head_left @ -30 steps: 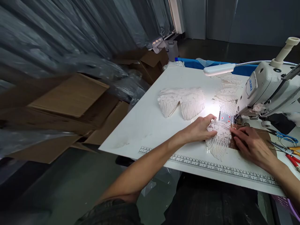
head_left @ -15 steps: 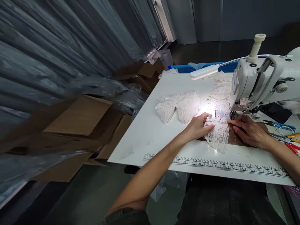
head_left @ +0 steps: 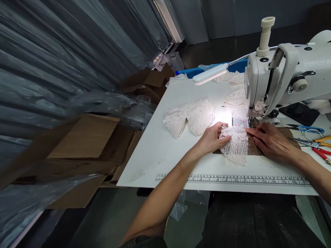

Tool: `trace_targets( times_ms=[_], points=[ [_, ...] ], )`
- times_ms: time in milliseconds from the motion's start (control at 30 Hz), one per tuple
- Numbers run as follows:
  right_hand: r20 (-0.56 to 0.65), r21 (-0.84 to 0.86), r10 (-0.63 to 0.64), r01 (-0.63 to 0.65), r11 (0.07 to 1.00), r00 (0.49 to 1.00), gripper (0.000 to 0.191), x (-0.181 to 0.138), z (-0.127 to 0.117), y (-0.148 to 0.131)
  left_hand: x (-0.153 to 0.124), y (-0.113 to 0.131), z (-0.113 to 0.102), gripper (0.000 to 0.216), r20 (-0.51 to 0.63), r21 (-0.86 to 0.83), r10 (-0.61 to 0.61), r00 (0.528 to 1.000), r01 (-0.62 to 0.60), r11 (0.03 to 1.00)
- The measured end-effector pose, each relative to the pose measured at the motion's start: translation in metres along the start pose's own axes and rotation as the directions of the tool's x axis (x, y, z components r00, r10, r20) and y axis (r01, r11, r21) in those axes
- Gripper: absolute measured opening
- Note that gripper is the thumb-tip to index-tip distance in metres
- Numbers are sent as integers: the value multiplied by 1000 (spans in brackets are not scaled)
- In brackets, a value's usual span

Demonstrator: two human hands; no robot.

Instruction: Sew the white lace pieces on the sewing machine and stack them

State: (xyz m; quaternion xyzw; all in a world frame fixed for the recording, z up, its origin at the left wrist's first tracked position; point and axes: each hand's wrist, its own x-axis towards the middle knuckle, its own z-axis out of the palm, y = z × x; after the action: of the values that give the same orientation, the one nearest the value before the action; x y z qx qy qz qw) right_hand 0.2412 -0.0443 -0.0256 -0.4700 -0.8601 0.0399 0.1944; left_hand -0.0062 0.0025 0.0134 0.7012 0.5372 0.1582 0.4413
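Note:
A piece of white lace [head_left: 236,146] lies on a brown patch just in front of the needle of a white sewing machine [head_left: 281,79]. My left hand [head_left: 213,137] rests on the lace's left edge, fingers curled and pressing it flat. On the lace's right edge lies my right hand [head_left: 267,141], fingers stretched out toward the presser foot. A small lamp [head_left: 210,74] lights the spot.
A stack of folded lace pieces [head_left: 190,117] lies on the white table [head_left: 160,151] left of the hands; more lace trails behind the machine. Scissors and pliers [head_left: 314,139] lie at the right. A printed ruler [head_left: 235,179] runs along the table's front edge. Cardboard boxes [head_left: 85,144] sit at the left.
The view has swung right and the machine now shows more fully. Both hands stay on the lace at the needle, with little shift.

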Motion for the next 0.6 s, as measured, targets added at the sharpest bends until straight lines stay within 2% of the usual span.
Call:
trace_targets(
  times_ms=[100,267,600],
  points=[
    [-27,75,-42,44,996,999,40,-7,-5,-4,0,-1,0,45,5,-9,10,1000,-10,1000],
    [76,110,-69,60,992,995,36,-10,-12,-9,0,-1,1,43,-1,4,10,1000,-10,1000],
    [10,110,-92,91,990,996,36,-11,-6,-6,0,0,-1,46,18,45,17,1000,-17,999]
  ],
)
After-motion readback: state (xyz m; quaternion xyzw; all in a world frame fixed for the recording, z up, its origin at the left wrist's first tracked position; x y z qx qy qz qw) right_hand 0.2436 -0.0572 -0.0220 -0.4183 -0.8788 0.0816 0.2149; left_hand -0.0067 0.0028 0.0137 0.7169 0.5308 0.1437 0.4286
